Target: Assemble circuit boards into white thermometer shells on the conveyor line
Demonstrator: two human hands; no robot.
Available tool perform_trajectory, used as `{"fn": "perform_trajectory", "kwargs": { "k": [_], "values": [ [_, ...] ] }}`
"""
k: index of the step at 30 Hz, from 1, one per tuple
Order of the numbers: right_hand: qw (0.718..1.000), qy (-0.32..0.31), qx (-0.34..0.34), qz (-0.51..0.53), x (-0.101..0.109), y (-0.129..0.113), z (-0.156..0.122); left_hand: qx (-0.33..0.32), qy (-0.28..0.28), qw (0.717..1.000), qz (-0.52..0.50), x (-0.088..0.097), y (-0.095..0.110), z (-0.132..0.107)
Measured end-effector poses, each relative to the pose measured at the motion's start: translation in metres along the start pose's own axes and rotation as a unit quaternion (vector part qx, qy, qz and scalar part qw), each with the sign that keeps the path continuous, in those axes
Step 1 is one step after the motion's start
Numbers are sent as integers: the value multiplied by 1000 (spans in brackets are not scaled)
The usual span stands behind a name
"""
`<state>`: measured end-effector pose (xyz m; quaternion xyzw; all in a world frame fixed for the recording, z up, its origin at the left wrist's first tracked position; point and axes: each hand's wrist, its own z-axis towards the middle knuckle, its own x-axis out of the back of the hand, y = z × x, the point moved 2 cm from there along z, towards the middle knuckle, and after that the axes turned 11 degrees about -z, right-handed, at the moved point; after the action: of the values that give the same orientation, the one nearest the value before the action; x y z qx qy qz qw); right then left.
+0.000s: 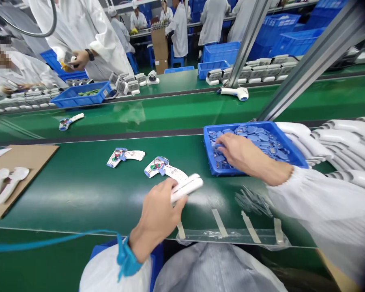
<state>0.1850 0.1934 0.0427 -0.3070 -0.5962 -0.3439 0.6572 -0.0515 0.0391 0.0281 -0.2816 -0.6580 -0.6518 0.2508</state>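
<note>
My left hand is closed around a white plastic shell piece held just above the green belt. My right hand reaches into a blue tray full of small blue parts, fingertips curled down among them. Two open white shells with circuit boards showing, one farther left and one nearer, lie on the belt ahead of my left hand.
Stacked white handle shells sit to the right of the tray. A cardboard sheet with white shells lies at left. Tape strips mark the belt's near edge. Other workers in white coats stand across a second belt with blue bins.
</note>
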Motion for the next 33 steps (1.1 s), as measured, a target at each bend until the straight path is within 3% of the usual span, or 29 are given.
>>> {"fn": "perform_trajectory", "kwargs": {
  "k": [3,5,7,9,11,13,15,19,24,27,31,33],
  "values": [
    [987,12,-34,154,17,-4,-19,72,20,974,-216,14,-7,1],
    [941,-7,-76,331,24,-18,-34,92,11,949,-300,15,-6,2],
    [866,-27,-125,484,27,-38,-47,96,-16,948,-303,11,2,4],
    [799,-30,-165,578,27,-60,-57,62,-40,965,-252,4,15,6],
    [752,-22,-196,629,22,-77,-63,21,-56,978,-198,-4,27,7],
    [730,2,-223,646,16,-88,-67,-10,-60,986,-157,-10,34,7],
    [740,37,-243,626,10,-91,-71,-25,-51,990,-132,-14,37,7],
    [822,79,-217,520,9,-87,-78,-49,-62,989,-121,-13,39,7],
    [895,52,-77,435,21,-88,-84,-95,-120,985,-76,-10,42,8],
    [926,102,-7,362,22,-93,-89,-114,-110,987,2,-13,40,10],
    [943,152,-52,292,13,-94,-105,-155,-88,984,20,-21,32,6],
    [949,134,-83,274,6,-92,-117,-136,-13,990,-33,-24,26,2]
  ]
}}
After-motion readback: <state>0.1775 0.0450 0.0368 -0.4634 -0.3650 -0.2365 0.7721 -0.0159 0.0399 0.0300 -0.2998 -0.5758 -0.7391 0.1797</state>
